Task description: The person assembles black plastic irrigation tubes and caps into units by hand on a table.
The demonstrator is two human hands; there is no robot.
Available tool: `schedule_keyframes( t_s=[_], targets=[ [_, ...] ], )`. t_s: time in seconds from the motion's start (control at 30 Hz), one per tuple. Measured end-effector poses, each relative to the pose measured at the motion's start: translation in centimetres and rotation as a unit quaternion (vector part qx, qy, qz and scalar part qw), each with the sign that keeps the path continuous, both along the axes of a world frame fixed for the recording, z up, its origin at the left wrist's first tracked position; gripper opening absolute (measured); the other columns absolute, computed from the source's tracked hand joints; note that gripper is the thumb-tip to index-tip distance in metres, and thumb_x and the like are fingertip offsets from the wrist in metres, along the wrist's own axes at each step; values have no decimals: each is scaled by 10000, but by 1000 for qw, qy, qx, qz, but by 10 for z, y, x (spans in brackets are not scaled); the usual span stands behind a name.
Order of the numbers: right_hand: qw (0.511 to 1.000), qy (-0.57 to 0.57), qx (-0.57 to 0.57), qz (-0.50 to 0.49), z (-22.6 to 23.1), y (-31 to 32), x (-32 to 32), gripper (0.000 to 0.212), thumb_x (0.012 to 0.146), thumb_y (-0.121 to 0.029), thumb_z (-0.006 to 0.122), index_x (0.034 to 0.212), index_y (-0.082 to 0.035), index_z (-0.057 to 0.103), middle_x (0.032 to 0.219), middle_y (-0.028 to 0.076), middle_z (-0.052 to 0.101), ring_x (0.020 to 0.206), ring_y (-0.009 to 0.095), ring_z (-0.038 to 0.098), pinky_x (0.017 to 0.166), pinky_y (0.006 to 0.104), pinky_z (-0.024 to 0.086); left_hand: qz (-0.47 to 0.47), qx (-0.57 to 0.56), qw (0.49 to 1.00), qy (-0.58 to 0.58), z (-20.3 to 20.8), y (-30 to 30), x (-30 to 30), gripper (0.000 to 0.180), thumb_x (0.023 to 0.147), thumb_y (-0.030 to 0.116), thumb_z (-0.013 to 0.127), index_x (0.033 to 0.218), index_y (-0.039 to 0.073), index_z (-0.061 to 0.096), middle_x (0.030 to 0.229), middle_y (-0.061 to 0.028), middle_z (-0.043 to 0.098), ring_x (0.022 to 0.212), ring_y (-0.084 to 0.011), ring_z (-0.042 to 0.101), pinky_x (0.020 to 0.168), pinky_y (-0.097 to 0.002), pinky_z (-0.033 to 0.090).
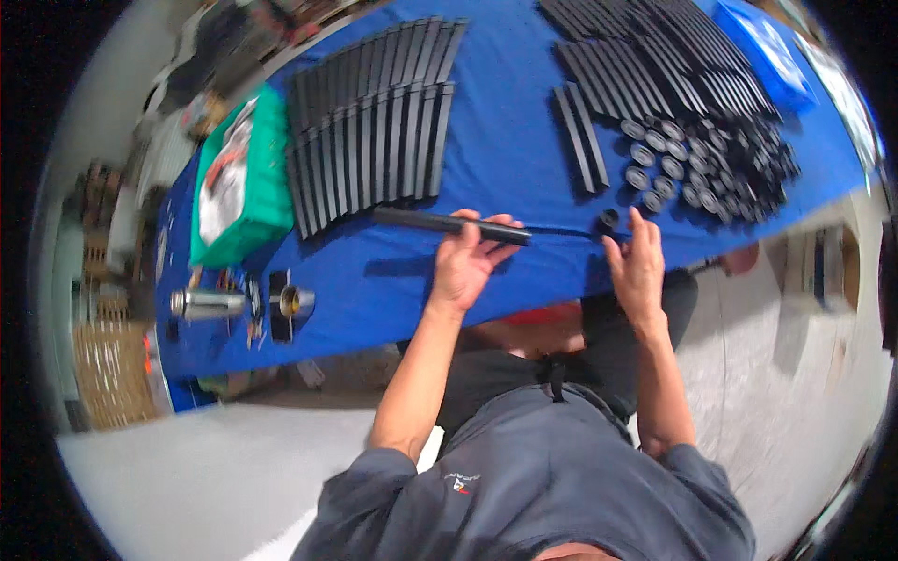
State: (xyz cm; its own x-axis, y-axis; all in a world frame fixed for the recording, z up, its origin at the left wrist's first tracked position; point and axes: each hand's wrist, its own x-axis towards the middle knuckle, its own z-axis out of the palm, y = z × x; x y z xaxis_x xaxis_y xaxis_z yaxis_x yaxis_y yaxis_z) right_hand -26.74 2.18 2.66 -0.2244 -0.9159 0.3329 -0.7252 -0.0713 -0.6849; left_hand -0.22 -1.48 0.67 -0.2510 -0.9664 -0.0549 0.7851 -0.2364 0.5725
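My left hand (460, 266) is closed around a long black tube (426, 222), held nearly level above the blue cloth. A thin dark line (561, 232) runs from the tube's right end toward my right hand; I cannot tell whether it is a cord or a rod. My right hand (638, 271) has its thumb and fingers curved about a small round black cap (608, 221). Close beyond that hand lies a heap of black round caps (697, 173), several showing pale rings. Two black tubes (580, 140) lie side by side just past the cap.
Rows of black tubes (374, 131) cover the far left of the blue-clothed table (505, 112), with more tubes (645, 56) at the far right. A green bin (267, 201), a metal flask (208, 304) and a metal cup (297, 301) stand left. At the far right is a blue tray (767, 51).
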Motion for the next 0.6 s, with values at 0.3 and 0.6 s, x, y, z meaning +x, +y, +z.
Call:
schedule_keyframes(
  t_s=[0.3,0.6],
  targets=[
    [995,89,-16,51,-1,-12,1,297,864,-97,688,1127,4,596,977,176,591,855,329,615,715,397,501,34,-13,998,50,-5,8,-1,498,879,-74,626,1276,185,473,1185,-198,625,1192,-393,576,939,-540,551],
    [793,-577,146,128,9,-38,52,262,854,-52,639,1093,5,550,1027,160,646,892,262,683,747,370,596,66,5,996,56,-9,2,-3,225,916,130,665,1122,142,573,1175,-138,641,1151,-384,609,934,-518,559]
  ],
)
